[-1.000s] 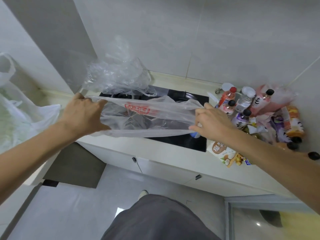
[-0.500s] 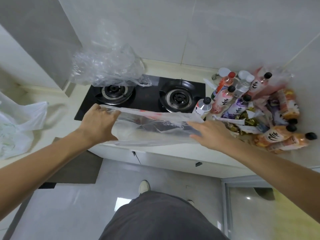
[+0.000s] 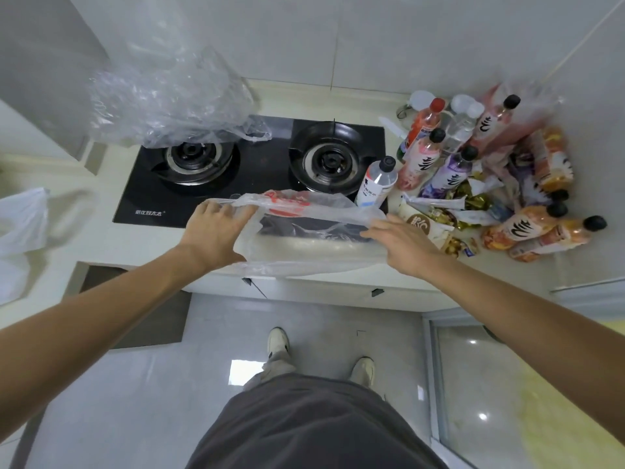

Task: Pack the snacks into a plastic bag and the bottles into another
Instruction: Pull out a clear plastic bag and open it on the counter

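1. Step in hand, as judged: the clear plastic bag (image 3: 304,231) was being laid out and opened at the front edge of the tabletop (image 3: 372,275), ahead of any packing. It held no snack or bottle.
2. The left hand (image 3: 213,235) gripped the bag's left end, with film wrapped over the fingers.
3. The right hand (image 3: 402,245) rested on the bag's right end with fingers nearly straight. Whether it pinched the film could not be told.
4. The bottles (image 3: 449,170) and snack packets (image 3: 436,218) lay heaped together on the tabletop to the right of the stove (image 3: 257,164), some bottles upright, others on their sides.
5. The next move probably called for spreading the bag's mouth, then lifting one item from the heap.
6. Materials: the bag was thin, limp, wrinkled film with a red print. The bottles were rigid cylinders with round caps. The packets were glossy and creased. The stove top was smooth black glass.
7. A second, crumpled clear bag (image 3: 169,103) sat behind the left burner.
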Demonstrator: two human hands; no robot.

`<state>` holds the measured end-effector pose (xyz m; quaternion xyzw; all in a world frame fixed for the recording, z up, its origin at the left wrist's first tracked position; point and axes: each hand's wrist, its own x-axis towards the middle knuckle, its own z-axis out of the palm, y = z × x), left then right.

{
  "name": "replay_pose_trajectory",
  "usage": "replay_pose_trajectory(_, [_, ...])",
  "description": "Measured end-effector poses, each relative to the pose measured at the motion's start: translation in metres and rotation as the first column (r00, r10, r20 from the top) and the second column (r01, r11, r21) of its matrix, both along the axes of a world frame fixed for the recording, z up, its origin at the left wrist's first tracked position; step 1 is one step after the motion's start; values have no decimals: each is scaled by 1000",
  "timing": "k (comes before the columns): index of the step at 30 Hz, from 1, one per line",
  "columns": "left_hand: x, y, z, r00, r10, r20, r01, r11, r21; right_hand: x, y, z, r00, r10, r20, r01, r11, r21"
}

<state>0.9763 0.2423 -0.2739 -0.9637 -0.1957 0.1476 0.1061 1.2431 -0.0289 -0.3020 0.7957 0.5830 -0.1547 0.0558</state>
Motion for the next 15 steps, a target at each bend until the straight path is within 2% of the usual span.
replay_pose_trajectory(6, [10,16,-27,991,0,-137,3,1000,18,5,27,-27,997,68,-37,-68,998,12])
replay_pose_trajectory(10, [14,29,-44,993,15,-117,-16,1000,-7,0,41,-48,996,-24,-89,18,997,-74])
replay_pose_trajectory(12, [15,33,-54,994,-22,-108,24,1000,15,-4,44,-55,996,-68,-58,60,991,-118])
replay_pose_trajectory(15, [18,34,-66,988,-75,-136,87,993,84,-8,42,-67,998,-62,-17,60,993,-101])
